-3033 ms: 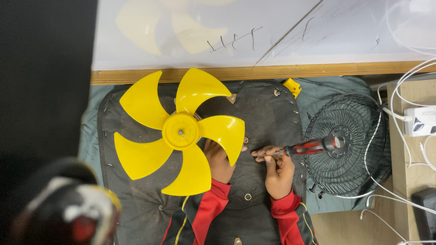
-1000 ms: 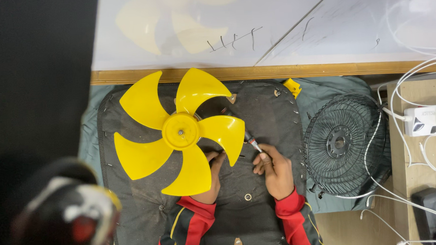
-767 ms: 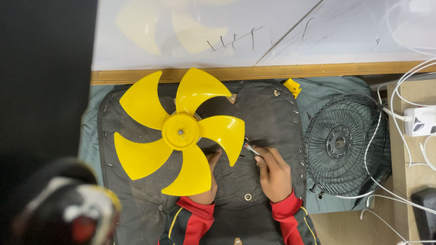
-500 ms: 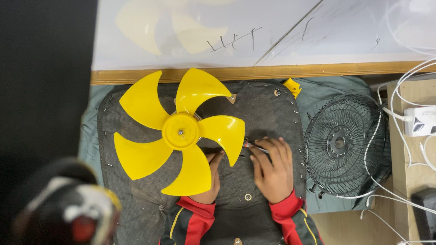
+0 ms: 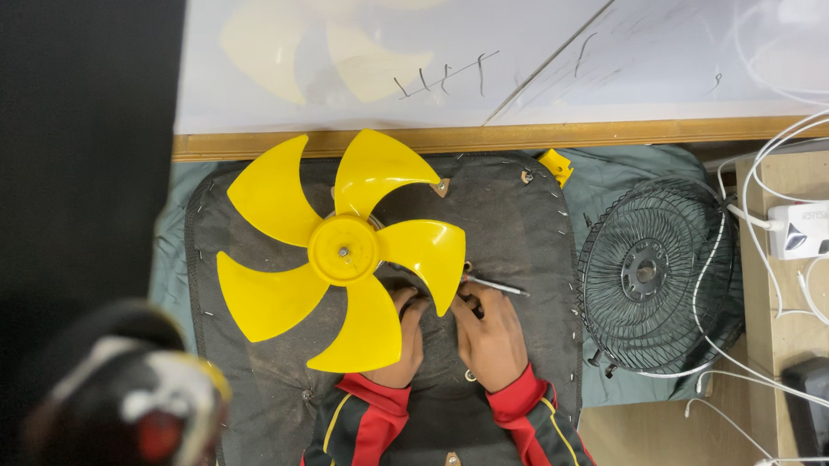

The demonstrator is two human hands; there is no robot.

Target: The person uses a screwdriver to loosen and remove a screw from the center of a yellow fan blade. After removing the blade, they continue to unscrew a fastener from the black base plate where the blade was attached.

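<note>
Head view: both hands work close under the yellow fan blade (image 5: pixel 340 251), which lies on the dark padded mat (image 5: pixel 518 228). The left hand (image 5: pixel 403 342) sits partly beneath a blade lobe; whether it grips anything cannot be told. The right hand (image 5: pixel 489 338) is curled around a thin metal tool (image 5: pixel 495 285) pointing right. Risks, as judged: the tool tip may slip and score the plastic, and the overhanging lobe hides the left fingers. The black wire fan guard (image 5: pixel 658 277) lies just beside the mat.

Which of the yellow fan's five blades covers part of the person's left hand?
The lower blade, pointing toward the person; the left hand lies partly beneath it.
</note>
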